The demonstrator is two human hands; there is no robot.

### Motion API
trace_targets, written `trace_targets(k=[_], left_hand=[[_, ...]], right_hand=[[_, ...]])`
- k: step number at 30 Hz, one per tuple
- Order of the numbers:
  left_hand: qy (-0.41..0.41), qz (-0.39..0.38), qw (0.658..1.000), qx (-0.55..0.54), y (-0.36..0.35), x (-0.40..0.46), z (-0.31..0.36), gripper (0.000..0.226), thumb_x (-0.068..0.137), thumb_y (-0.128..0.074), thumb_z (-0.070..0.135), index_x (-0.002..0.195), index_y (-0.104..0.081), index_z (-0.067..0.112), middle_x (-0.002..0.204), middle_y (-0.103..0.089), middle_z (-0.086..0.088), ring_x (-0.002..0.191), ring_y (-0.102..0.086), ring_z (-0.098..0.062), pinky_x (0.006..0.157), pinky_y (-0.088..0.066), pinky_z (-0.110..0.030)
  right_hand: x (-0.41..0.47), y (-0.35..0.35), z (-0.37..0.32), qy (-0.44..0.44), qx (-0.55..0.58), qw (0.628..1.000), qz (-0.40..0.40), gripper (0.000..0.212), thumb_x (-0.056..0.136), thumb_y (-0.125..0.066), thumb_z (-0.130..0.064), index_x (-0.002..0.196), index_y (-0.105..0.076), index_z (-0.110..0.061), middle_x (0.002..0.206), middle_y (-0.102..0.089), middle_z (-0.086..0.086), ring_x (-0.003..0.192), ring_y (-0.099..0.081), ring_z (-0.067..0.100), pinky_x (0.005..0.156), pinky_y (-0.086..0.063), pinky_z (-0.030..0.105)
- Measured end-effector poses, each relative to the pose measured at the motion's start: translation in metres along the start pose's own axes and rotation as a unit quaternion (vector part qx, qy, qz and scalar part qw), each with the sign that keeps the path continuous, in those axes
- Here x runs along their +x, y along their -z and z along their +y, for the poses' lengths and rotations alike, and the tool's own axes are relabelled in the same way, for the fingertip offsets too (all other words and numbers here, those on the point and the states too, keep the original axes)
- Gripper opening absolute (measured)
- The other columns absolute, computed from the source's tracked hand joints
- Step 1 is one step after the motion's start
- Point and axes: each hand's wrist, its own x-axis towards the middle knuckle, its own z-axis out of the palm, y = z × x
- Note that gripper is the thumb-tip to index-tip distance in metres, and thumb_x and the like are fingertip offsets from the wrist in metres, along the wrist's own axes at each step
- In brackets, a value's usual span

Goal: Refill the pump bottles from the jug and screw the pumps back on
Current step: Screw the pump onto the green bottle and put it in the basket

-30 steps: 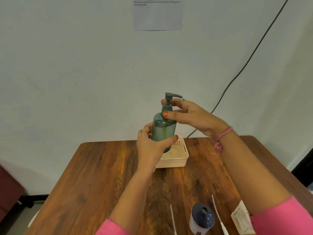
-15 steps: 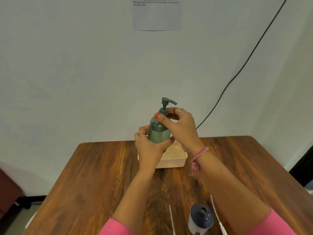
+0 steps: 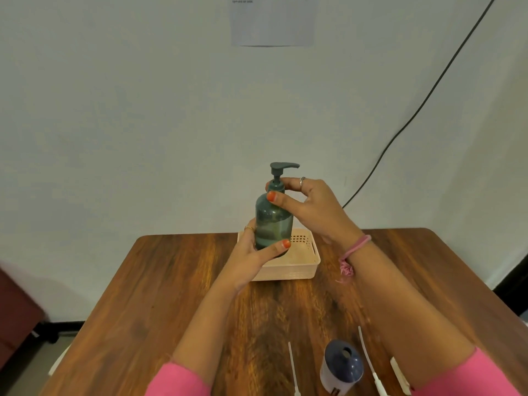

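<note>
Since half a second ago my right hand [image 3: 311, 207] has turned back, fingers pinching the pump [image 3: 281, 174] collar; my left hand [image 3: 251, 252] grips the green bottle [image 3: 273, 221] upright above the basket [image 3: 303, 264].

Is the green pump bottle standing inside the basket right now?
No. The green pump bottle is held up above the basket, the left hand gripping its body and the right hand at its collar.

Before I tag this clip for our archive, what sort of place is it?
Probably a plain office or test room, not a bathroom: a wooden table against a bare wall, a printed sheet taped up, and a loose cable.
</note>
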Motion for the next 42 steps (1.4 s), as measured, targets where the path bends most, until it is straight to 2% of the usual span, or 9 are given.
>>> trace_targets(k=[4, 9, 13, 16, 21, 26, 32, 37, 42], left_hand=[[-0.015, 0.024, 1.000, 0.002, -0.002, 0.003, -0.004, 0.047, 0.081, -0.074, 0.020, 0.118, -0.047, 0.032, 0.117, -0.063, 0.010, 0.102, -0.061, 0.003, 0.079, -0.050, -0.008], [-0.034, 0.059, 0.998, -0.004, -0.001, 0.008, -0.012, 0.057, 0.071, -0.083, 0.030, 0.118, -0.049, 0.036, 0.124, -0.063, 0.001, 0.112, -0.063, -0.011, 0.097, -0.051, -0.031], [-0.045, 0.082, 0.996, 0.003, -0.004, 0.011, -0.015, 0.066, 0.077, -0.080, 0.025, 0.133, -0.046, 0.020, 0.124, -0.064, 0.000, 0.113, -0.062, -0.013, 0.100, -0.050, -0.039], [-0.049, 0.083, 0.995, 0.006, -0.005, 0.012, -0.015, 0.064, 0.079, -0.078, 0.021, 0.134, -0.045, 0.019, 0.125, -0.063, 0.001, 0.114, -0.061, -0.012, 0.100, -0.050, -0.034], [-0.031, 0.061, 0.998, -0.015, 0.000, 0.014, -0.012, 0.058, 0.079, -0.077, 0.015, 0.128, -0.048, 0.023, 0.119, -0.065, 0.006, 0.107, -0.063, -0.004, 0.085, -0.052, -0.016], [-0.030, 0.046, 0.998, 0.024, 0.006, 0.017, -0.005, 0.050, 0.081, -0.075, 0.022, 0.122, -0.048, 0.031, 0.118, -0.061, 0.012, 0.109, -0.059, 0.000, 0.090, -0.049, -0.017], [-0.039, 0.035, 0.998, 0.028, 0.014, 0.027, -0.008, 0.053, 0.082, -0.073, 0.011, 0.127, -0.047, 0.026, 0.113, -0.060, 0.019, 0.093, -0.058, 0.019, 0.076, -0.047, -0.003], [-0.009, 0.027, 1.000, 0.002, 0.025, 0.035, -0.022, 0.056, 0.078, -0.077, 0.011, 0.121, -0.049, 0.034, 0.118, -0.063, 0.013, 0.104, -0.062, 0.007, 0.094, -0.051, -0.021], [0.056, 0.044, 0.995, 0.072, 0.049, 0.043, -0.047, 0.093, 0.071, -0.084, 0.025, 0.148, -0.031, 0.022, 0.146, -0.048, 0.004, 0.112, -0.064, -0.014, 0.098, -0.052, -0.036]], right_hand=[[-0.002, -0.007, -0.003, 0.004, -0.039, 0.999, 0.034, 0.028, 0.085, -0.068, -0.030, 0.111, -0.069, -0.019, 0.107, -0.069, -0.004, 0.104, -0.061, 0.009, 0.091, -0.047, 0.025], [-0.004, -0.016, -0.005, 0.001, -0.041, 0.996, 0.080, 0.027, 0.086, -0.067, -0.029, 0.110, -0.069, -0.018, 0.108, -0.070, -0.004, 0.101, -0.061, 0.009, 0.089, -0.047, 0.024], [-0.004, -0.025, -0.002, -0.019, -0.029, 0.992, 0.120, 0.030, 0.084, -0.069, -0.031, 0.111, -0.070, -0.018, 0.109, -0.070, -0.003, 0.101, -0.059, 0.006, 0.091, -0.048, 0.025], [-0.004, -0.028, 0.000, -0.014, -0.046, 0.990, 0.133, 0.029, 0.084, -0.069, -0.032, 0.110, -0.070, -0.019, 0.108, -0.071, -0.003, 0.099, -0.059, 0.005, 0.089, -0.049, 0.025], [-0.001, -0.025, 0.000, 0.007, -0.073, 0.992, 0.100, 0.032, 0.084, -0.068, -0.033, 0.113, -0.066, -0.019, 0.115, -0.066, -0.005, 0.102, -0.054, 0.002, 0.083, -0.040, 0.006], [-0.004, -0.018, 0.005, -0.035, -0.051, 0.998, -0.007, 0.078, 0.072, -0.075, -0.046, 0.139, -0.039, -0.027, 0.136, -0.044, -0.010, 0.120, -0.042, 0.003, 0.092, -0.037, 0.018], [-0.010, -0.036, 0.024, -0.060, -0.002, 0.997, 0.056, 0.071, 0.069, -0.081, -0.038, 0.127, -0.042, -0.035, 0.126, -0.051, -0.011, 0.106, -0.051, 0.000, 0.088, -0.049, 0.021], [0.000, -0.046, 0.039, -0.102, 0.017, 0.991, 0.080, 0.065, 0.064, -0.084, -0.038, 0.121, -0.054, -0.028, 0.116, -0.062, -0.011, 0.101, -0.057, 0.003, 0.084, -0.051, 0.022], [0.016, -0.062, 0.068, -0.130, 0.029, 0.989, 0.061, 0.059, 0.065, -0.085, -0.032, 0.115, -0.053, -0.031, 0.108, -0.060, -0.017, 0.096, -0.056, 0.000, 0.076, -0.044, 0.011]])
